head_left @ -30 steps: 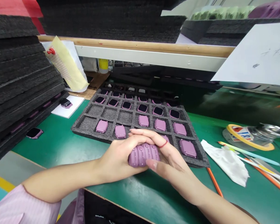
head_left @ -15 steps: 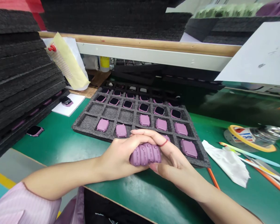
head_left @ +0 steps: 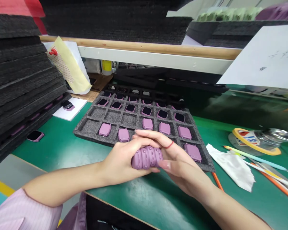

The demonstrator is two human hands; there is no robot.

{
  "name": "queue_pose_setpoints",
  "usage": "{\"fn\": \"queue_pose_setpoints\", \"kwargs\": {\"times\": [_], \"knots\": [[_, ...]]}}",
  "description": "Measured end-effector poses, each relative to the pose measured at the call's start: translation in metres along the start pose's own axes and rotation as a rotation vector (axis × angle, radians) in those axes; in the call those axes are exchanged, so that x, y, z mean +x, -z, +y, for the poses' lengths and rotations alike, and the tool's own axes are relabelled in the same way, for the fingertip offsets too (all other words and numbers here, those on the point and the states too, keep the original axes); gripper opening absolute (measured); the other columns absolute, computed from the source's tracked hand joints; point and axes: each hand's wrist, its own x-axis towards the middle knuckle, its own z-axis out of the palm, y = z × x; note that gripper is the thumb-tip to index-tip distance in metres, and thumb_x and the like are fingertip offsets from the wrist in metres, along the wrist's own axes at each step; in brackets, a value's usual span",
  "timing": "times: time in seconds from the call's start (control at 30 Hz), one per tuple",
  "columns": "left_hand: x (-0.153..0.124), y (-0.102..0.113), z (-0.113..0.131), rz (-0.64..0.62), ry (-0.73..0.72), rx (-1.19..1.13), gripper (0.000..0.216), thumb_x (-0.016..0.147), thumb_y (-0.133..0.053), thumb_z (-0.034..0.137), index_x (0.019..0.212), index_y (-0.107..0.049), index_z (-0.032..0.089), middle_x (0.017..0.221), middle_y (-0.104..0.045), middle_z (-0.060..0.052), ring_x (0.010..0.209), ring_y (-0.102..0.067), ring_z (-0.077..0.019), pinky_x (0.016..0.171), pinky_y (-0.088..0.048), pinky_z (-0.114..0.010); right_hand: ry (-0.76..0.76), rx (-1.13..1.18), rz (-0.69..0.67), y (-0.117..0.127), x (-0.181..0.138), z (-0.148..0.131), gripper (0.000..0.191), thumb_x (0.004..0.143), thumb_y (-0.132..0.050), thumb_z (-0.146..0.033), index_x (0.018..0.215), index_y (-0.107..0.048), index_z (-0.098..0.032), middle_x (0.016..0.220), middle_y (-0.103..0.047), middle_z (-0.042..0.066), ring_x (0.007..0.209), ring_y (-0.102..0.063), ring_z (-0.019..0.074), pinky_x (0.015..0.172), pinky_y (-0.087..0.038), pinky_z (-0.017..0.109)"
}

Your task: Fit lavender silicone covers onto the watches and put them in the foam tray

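purple watch cases (head_left: 146, 158) (four visible) stand pressed in a row

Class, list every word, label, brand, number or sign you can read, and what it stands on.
Jar label: apparently "8" between upright strokes; uncertain.
Yellow sheet: print too small.
Hanging white sheet: marks too blurred.
Black surface below the table edge: white marks unreadable.
Held purple watch cases: no readable text.
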Motion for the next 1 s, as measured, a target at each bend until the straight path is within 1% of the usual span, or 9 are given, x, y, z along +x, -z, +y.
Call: {"fn": "queue_pose_setpoints", "kwargs": {"times": [0.1, 0.2, 0.33, 0.5, 0.6, 0.63, 0.73, 0.83, 1.0], "knots": [[-0.001, 0.000, -0.002, 0.003, -0.004, -0.017, 0.041, 0.082, -0.078, 0.031, 0.118, -0.060, 0.023, 0.118, -0.075, -0.002, 0.101, -0.074, -0.0187, 0.091, -0.060, -0.030, 0.053, -0.190, 0.064, -0.007, 0.000, -0.001, 0.054, 0.084, -0.074, -0.031, 0.135, -0.057, -0.034, 0.144, -0.059, 0.002, 0.135, -0.054, 0.0236, 0.115, -0.044, 0.040], [0.000, -0.001, -0.001, 0.026, -0.005, 0.009, 0.041, 0.081, -0.079, 0.030, 0.117, -0.061, 0.022, 0.115, -0.076, -0.003, 0.100, -0.074, -0.0192, 0.092, -0.060, -0.032, 0.065, -0.153, 0.134, -0.009, 0.001, 0.002, 0.032, 0.097, -0.061, -0.039, 0.128, -0.064, -0.033, 0.138, -0.064, 0.001, 0.133, -0.056, 0.0212, 0.117, -0.042, 0.040], [0.000, 0.000, 0.003, 0.044, 0.018, -0.010, 0.046, 0.076, -0.084, 0.031, 0.115, -0.062, 0.022, 0.112, -0.076, -0.003, 0.099, -0.074, -0.0187, 0.092, -0.059, -0.031, 0.103, -0.060, 0.237, -0.004, 0.003, 0.004, 0.027, 0.102, -0.051, -0.041, 0.116, -0.072, -0.030, 0.124, -0.071, 0.002, 0.122, -0.062, 0.0211, 0.110, -0.048, 0.038], [0.003, 0.002, 0.007, 0.081, 0.034, -0.193, 0.049, 0.070, -0.089, 0.028, 0.111, -0.064, 0.021, 0.111, -0.077, -0.005, 0.101, -0.074, -0.0191, 0.093, -0.058, -0.030, 0.272, -0.203, 0.451, 0.011, 0.008, 0.001, 0.036, 0.098, -0.060, -0.046, 0.071, -0.072, -0.025, 0.090, -0.071, 0.004, 0.096, -0.066, 0.0203, 0.097, -0.053, 0.037], [0.004, 0.002, 0.009, 0.087, 0.027, -0.258, 0.048, 0.069, -0.090, 0.027, 0.110, -0.064, 0.020, 0.109, -0.077, -0.006, 0.099, -0.075, -0.0204, 0.092, -0.059, -0.032, 0.309, -0.186, 0.568, 0.020, 0.011, 0.001, 0.006, 0.091, -0.069, -0.033, 0.095, -0.073, -0.029, 0.098, -0.071, 0.002, 0.092, -0.067, 0.0185, 0.092, -0.056, 0.037], [0.004, 0.002, 0.009, 0.090, 0.021, -0.261, 0.048, 0.069, -0.090, 0.027, 0.109, -0.065, 0.020, 0.108, -0.077, -0.007, 0.100, -0.075, -0.0213, 0.092, -0.059, -0.033, 0.301, -0.159, 0.587, 0.022, 0.012, 0.001, 0.011, 0.089, -0.070, -0.029, 0.101, -0.072, -0.029, 0.101, -0.072, 0.002, 0.091, -0.068, 0.0185, 0.090, -0.057, 0.037], [0.003, 0.002, 0.009, 0.091, -0.020, -0.255, 0.047, 0.070, -0.090, 0.026, 0.111, -0.066, 0.019, 0.108, -0.077, -0.009, 0.101, -0.074, -0.0231, 0.093, -0.059, -0.035, 0.272, -0.065, 0.580, 0.028, 0.014, 0.001, 0.008, 0.089, -0.064, -0.026, 0.090, -0.072, -0.026, 0.089, -0.073, 0.003, 0.084, -0.069, 0.0177, 0.085, -0.059, 0.035], [0.001, 0.003, 0.007, 0.070, -0.069, -0.264, 0.045, 0.073, -0.087, 0.024, 0.112, -0.066, 0.019, 0.111, -0.076, -0.010, 0.102, -0.075, -0.0233, 0.092, -0.059, -0.035, 0.197, 0.029, 0.482, 0.029, 0.015, 0.002, 0.025, 0.094, -0.058, -0.045, 0.097, -0.073, -0.025, 0.081, -0.074, 0.003, 0.083, -0.070, 0.0181, 0.083, -0.059, 0.033], [0.003, 0.003, 0.004, 0.073, -0.137, -0.212, 0.046, 0.074, -0.087, 0.025, 0.113, -0.063, 0.020, 0.110, -0.076, -0.009, 0.102, -0.075, -0.0224, 0.093, -0.060, -0.034, 0.028, 0.073, 0.255, 0.020, 0.015, 0.004, 0.050, 0.094, -0.051, -0.067, 0.110, -0.068, -0.023, 0.106, -0.077, 0.008, 0.102, -0.072, 0.0223, 0.095, -0.058, 0.038]]}}
